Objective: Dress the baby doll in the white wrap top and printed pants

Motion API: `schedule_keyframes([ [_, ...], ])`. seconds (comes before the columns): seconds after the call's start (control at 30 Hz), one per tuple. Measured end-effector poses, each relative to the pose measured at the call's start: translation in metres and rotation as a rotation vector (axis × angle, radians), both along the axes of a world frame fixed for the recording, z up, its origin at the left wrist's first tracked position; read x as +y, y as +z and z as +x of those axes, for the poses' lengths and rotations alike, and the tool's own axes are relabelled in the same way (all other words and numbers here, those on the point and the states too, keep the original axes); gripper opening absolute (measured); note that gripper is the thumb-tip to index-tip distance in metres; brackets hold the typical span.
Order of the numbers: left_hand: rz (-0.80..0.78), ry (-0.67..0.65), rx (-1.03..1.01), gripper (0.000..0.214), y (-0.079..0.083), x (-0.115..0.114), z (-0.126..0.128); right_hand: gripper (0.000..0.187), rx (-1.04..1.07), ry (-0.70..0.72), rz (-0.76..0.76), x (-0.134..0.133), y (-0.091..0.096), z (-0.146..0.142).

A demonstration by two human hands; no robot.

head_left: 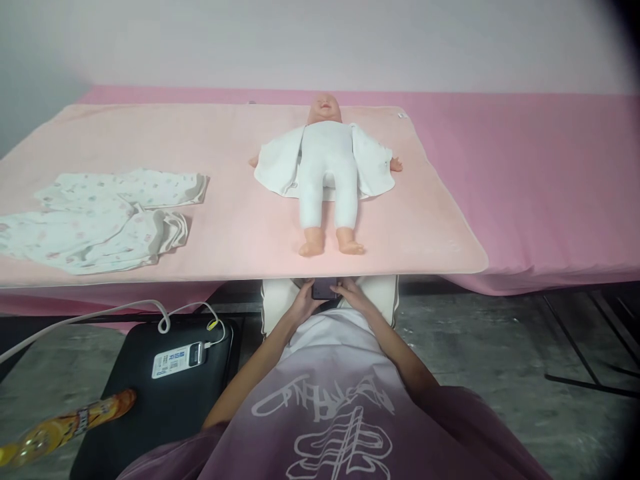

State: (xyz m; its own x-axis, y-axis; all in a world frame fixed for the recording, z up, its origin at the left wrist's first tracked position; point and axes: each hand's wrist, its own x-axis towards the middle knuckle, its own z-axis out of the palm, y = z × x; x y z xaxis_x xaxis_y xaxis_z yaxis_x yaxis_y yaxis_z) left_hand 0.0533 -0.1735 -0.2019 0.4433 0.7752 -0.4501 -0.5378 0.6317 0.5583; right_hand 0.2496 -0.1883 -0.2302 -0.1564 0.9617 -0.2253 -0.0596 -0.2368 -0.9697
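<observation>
My left hand and my right hand are close to my waist, just below the table's front edge. Both wrap around a small dark phone held between them. Above them a baby doll lies on its back on a pale pink mat. It wears white leggings, and an opened white garment is spread beneath its arms. A patterned baby outfit lies crumpled on the mat's left part.
The mat covers a table draped in deeper pink cloth. At lower left a black stool carries a white power bank with a white cable. An orange drink bottle lies beside it. The floor is grey concrete.
</observation>
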Motion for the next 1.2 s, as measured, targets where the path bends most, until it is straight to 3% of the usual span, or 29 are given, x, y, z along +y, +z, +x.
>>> schedule_keyframes([
  [0.33,0.029,0.101,0.209,0.051,0.002,-0.001,0.009,0.051,-0.011,0.024,0.030,-0.001,-0.009,-0.006],
  [0.53,0.012,0.070,0.092,0.047,-0.008,0.001,0.006,0.063,-0.099,-0.027,0.061,0.000,-0.001,-0.018],
  [0.9,0.005,0.055,0.019,0.044,-0.008,-0.001,0.002,0.055,-0.073,-0.061,0.038,0.001,-0.010,-0.016],
  [1.2,-0.016,0.038,-0.003,0.041,-0.007,0.000,0.003,0.047,-0.133,-0.105,0.028,0.006,-0.002,-0.019],
])
